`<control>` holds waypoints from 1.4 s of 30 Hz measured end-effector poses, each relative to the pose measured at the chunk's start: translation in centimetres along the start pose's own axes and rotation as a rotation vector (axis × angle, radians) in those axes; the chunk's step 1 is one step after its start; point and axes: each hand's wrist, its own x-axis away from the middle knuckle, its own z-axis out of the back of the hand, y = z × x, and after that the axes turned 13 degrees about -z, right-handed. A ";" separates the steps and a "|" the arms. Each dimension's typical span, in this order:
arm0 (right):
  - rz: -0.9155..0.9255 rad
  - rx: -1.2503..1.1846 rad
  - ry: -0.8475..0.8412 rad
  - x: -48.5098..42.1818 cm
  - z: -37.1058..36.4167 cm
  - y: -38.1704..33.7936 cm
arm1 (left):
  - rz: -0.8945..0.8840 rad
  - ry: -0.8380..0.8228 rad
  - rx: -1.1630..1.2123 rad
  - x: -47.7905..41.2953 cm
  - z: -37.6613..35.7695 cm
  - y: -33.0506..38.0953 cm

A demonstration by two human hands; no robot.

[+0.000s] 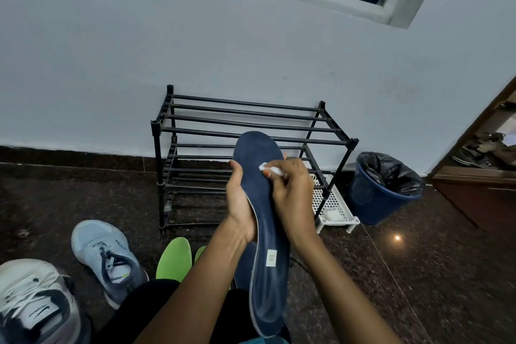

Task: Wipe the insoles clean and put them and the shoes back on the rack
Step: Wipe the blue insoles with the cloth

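Navy insole [270, 285] held upright, toe up, white wipe [264, 167] on its forefoot. Green insoles [173, 258], light-blue sneaker [107, 257], white sneaker [33, 301] on floor. Black rack [243, 131] against wall.

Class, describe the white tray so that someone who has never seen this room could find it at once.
Find the black shoe rack against the wall. On the floor between its right end and the blue bin lies a white tray. Unlike its dark neighbours, it is white and pierced with holes.
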 end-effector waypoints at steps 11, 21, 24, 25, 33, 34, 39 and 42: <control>0.064 0.051 -0.078 3.4 -0.2 -0.1 | -0.051 0.055 0.005 0.0 0.0 0.6; 0.002 0.099 -0.025 2.3 -0.2 -0.1 | -0.030 -0.059 0.007 0.1 0.1 0.2; 0.030 0.082 -0.101 4.0 0.1 -0.5 | -0.052 0.027 -0.038 -0.3 0.5 0.3; 0.031 0.075 -0.114 4.2 0.2 -0.6 | -0.062 0.042 -0.058 -0.3 0.5 0.3; 0.076 0.109 -0.051 1.6 0.1 -1.0 | -0.011 0.019 0.087 0.4 -0.8 -0.5; 0.083 0.110 -0.050 1.4 0.0 -1.0 | 0.000 0.028 0.121 0.3 -0.8 -0.7; 0.087 0.111 -0.081 2.8 -0.4 -0.5 | 0.041 0.002 0.174 0.3 -0.4 -0.2; 0.069 0.062 -0.085 4.1 -0.2 -0.3 | -0.033 0.030 0.033 -0.4 0.6 0.0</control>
